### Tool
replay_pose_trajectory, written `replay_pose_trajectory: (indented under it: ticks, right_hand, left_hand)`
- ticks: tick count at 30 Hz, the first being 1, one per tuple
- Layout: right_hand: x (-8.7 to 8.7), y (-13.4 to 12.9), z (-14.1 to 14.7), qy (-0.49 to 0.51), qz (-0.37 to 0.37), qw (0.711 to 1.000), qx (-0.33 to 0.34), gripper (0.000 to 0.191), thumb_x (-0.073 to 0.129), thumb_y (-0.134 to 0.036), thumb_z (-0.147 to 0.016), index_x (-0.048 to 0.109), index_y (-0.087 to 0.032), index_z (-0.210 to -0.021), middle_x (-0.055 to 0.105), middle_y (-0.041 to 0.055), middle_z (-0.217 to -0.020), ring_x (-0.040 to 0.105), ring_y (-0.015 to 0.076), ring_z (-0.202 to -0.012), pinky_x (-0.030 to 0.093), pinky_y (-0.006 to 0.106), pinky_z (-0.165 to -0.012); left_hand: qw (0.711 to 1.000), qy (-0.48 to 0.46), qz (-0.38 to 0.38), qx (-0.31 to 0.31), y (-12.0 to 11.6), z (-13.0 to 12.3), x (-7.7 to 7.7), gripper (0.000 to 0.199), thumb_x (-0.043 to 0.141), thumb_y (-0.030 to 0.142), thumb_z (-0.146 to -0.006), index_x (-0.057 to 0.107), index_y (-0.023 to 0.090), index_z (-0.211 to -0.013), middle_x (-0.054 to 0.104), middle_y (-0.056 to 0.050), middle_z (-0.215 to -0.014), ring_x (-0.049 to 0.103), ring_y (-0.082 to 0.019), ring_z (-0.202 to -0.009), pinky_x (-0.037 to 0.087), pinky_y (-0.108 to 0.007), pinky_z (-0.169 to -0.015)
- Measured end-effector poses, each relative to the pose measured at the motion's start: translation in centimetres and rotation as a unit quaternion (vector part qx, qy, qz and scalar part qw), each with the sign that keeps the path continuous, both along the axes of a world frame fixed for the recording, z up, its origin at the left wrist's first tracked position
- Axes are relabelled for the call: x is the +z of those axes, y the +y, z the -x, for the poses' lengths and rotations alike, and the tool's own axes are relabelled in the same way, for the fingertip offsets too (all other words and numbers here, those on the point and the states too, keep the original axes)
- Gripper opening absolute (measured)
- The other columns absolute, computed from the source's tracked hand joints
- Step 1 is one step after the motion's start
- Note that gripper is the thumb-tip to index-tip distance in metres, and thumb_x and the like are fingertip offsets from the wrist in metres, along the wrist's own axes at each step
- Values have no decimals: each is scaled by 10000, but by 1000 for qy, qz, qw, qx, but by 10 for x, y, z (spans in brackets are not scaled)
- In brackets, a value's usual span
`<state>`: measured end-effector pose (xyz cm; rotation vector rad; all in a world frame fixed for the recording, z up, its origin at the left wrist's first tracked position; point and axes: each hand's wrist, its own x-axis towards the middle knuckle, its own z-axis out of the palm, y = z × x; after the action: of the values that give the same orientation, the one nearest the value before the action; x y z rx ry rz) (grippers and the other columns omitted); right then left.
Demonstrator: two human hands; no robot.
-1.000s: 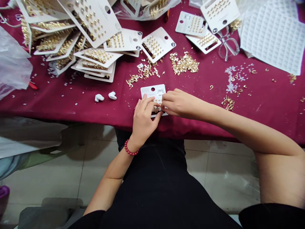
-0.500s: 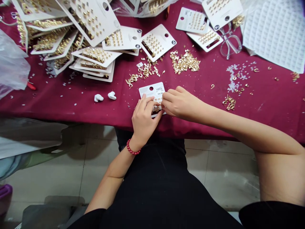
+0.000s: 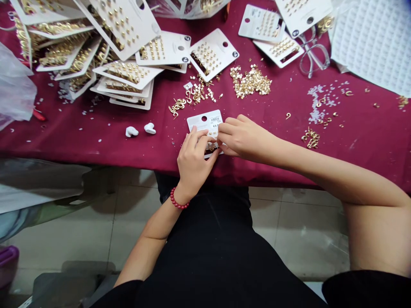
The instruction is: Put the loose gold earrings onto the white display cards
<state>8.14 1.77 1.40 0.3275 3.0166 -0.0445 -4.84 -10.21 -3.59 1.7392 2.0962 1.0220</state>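
Observation:
A white earring card with a printed price and a hang hole sits at the table's front, its lower part hidden by my fingers. My left hand, with a red bead bracelet on its wrist, presses and holds the card from the left. My right hand comes in from the right, its fingers and thumb closed around the card's right edge. Small gold studs show on the card between my hands.
A burgundy tablecloth covers the table. Stacked gold earring cards lie at back left, and a heap of loose gold studs lies beyond my hands. Two white pieces, clear glasses and a plastic bag lie around.
The table contents have shifted slightly upward in the view. My hands stay on the card, with only small finger movement, and the card has moved slightly left.

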Motion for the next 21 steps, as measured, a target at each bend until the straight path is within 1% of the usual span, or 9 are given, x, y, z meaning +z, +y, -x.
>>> replay_pose_trajectory:
  ticks: [6,11,17,21]
  right_hand:
    - [7,1,-3,3,10,1000,0,263,430,-232,-979,609,-150,-805,593,63,-819,399,164,-784,184,325,-672]
    - [5,1,0,8,9,1000,-6,250,438,-227,-972,615,-152,-813,594,59,-806,387,164,-782,184,326,-675]
    - [4,-2,1,6,0,1000,-16,244,444,-217,-966,620,-153,-810,608,62,-819,383,164,-783,176,329,-667]
    - [3,-1,0,9,-2,1000,-16,240,442,-217,-967,618,-151,-819,608,56,-829,392,160,-784,176,329,-673]
  left_hand:
    - [1000,3,-4,-2,0,0,0,171,673,345,-854,635,227,-972,675,-54,-1191,530,-274,-1308,444,-426,-1104]
    - [1000,-13,2,-4,0,0,0,160,655,333,-868,630,222,-980,667,-62,-1205,514,-276,-1323,422,-440,-1120]
    - [1000,2,2,-2,0,0,0,149,665,315,-860,631,228,-976,672,-51,-1191,528,-275,-1308,453,-416,-1091]
    - [1000,0,-5,-7,0,0,-2,151,652,324,-869,629,221,-978,669,-60,-1196,519,-282,-1315,446,-430,-1092]
